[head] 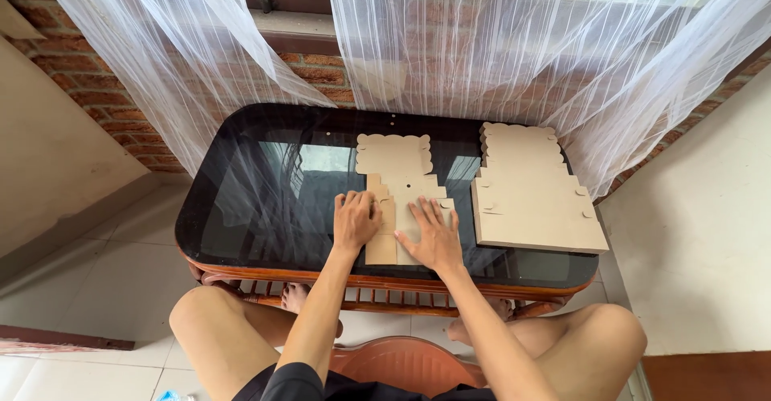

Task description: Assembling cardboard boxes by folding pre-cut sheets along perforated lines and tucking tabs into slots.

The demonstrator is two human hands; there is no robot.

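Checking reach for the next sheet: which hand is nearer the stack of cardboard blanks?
Right. The right hand lies flat on the single cardboard blank, just beside the stack of cardboard blanks; the left hand presses the same blank farther away.

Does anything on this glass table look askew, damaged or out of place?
Nothing stands out. Both hands, left hand and right hand, press flat on a die-cut cardboard sheet. The stack of cardboard sheets beside it lies fairly neat on the glass table.

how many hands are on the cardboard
2: the left hand and right hand both press flat on the cardboard at the table's near edge.
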